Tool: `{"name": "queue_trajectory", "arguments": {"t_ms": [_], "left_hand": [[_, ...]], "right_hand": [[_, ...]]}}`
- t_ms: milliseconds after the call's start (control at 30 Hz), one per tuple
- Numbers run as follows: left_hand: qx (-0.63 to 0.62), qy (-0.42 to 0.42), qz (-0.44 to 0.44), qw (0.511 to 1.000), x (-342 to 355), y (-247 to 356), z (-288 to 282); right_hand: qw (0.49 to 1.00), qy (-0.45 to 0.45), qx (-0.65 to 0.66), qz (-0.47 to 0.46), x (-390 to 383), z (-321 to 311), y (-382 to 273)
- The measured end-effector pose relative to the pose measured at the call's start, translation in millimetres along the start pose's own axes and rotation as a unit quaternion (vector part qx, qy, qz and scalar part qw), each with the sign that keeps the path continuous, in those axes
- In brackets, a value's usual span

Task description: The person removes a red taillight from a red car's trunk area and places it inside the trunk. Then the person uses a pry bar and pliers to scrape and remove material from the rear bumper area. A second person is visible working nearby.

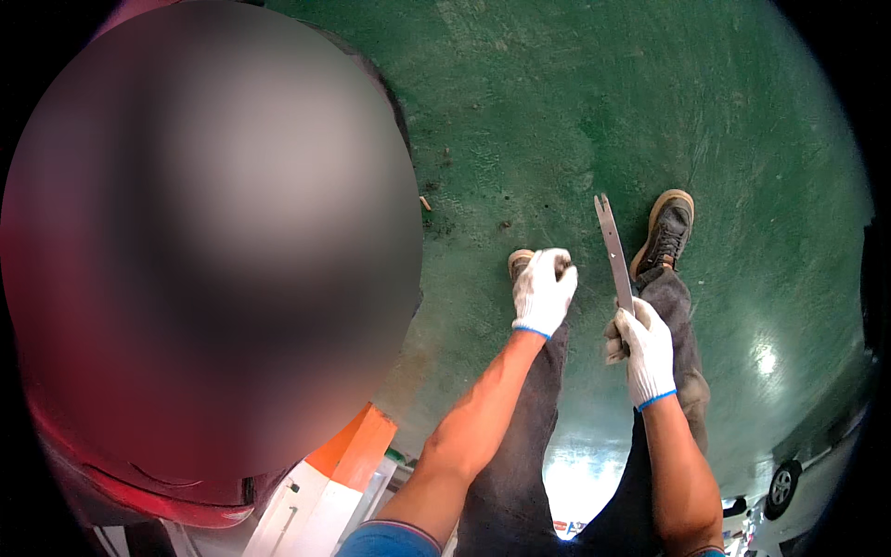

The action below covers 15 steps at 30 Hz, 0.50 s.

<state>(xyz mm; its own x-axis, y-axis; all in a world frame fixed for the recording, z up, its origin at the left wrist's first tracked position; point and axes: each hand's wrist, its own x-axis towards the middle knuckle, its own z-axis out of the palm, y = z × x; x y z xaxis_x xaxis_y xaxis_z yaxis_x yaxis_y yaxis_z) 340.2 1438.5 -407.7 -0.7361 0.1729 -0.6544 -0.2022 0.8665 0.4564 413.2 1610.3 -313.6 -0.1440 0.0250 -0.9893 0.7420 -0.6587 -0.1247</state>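
Note:
My right hand [647, 339], in a white knit glove with a blue cuff, is wrapped round the lower end of a flat grey pry tool [613, 247]. The tool points away from me, and its far tip is notched like a fork. My left hand [546, 290], gloved the same way, hovers to the left of the tool and apart from it. Its fingers are curled inward. A small dark patch shows between thumb and fingers, too small to name.
A big blurred area hides most of the left side, with red car bodywork [176, 506] along its lower edge. An orange and white pillar [357, 446] stands at lower left. My shoes [670, 232] rest on the green floor [520, 111]. A light-coloured car's wheel [782, 488] shows at lower right.

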Motion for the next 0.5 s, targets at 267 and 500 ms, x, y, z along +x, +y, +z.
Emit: {"name": "queue_trajectory", "arguments": {"t_ms": [267,500], "left_hand": [[-0.018,-0.009,0.047,0.999,-140,47,-132],[-0.009,-0.003,0.086,0.996,-288,13,-243]], "right_hand": [[0.997,0.012,0.012,-0.081,8,12,97],[0.971,0.073,-0.087,-0.209,-83,6,131]]}}
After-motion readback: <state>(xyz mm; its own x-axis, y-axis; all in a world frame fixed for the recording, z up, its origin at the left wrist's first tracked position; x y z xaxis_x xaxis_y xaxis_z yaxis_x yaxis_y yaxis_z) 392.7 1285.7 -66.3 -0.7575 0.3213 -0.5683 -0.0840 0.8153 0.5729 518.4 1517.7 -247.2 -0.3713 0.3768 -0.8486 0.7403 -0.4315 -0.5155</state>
